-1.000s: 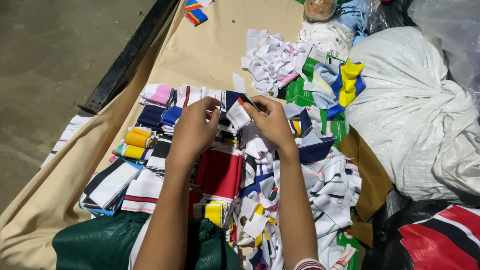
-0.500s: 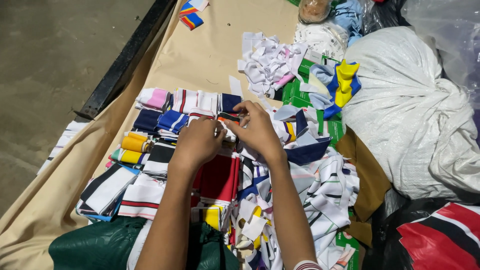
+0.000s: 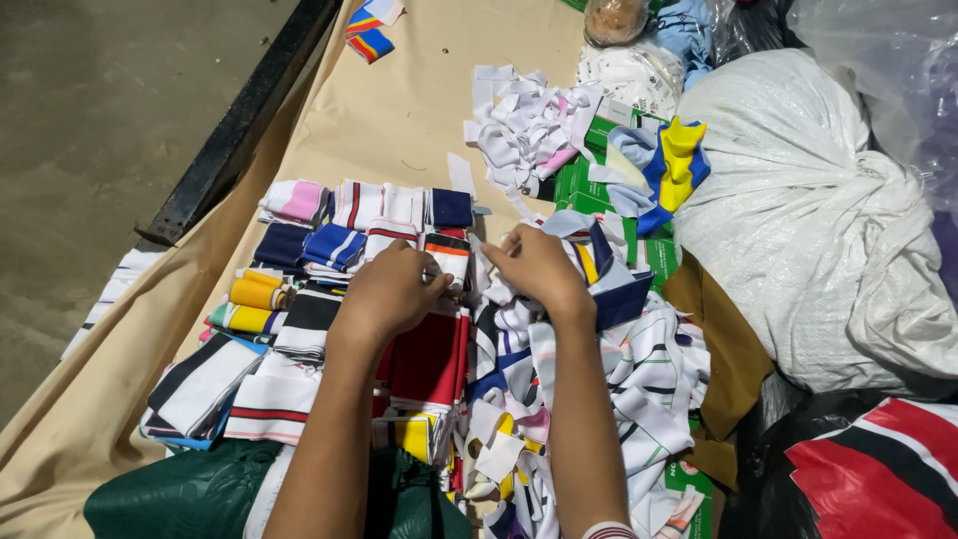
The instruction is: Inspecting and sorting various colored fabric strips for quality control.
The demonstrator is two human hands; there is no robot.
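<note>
My left hand (image 3: 387, 291) and my right hand (image 3: 539, 269) meet over a small folded cloth piece (image 3: 448, 258) with black, orange and white bands, fingers closed on its edges. It lies among neat rows of folded striped cloth pieces (image 3: 329, 250) in pink, navy, blue, yellow and red. A red folded piece (image 3: 427, 354) sits under my left wrist. To the right of my right forearm spreads a loose heap of mixed cloth strips (image 3: 639, 389).
A tan sheet (image 3: 399, 110) covers the work surface, with a black bar (image 3: 239, 120) along its left edge and bare floor beyond. White scraps (image 3: 529, 125) lie farther back. A large white sack (image 3: 808, 210) and dark bags stand at the right. Green cloth (image 3: 180, 494) lies near me.
Both hands have drawn back toward me and lower, from the back row of folded pieces to the banded piece in the middle row.
</note>
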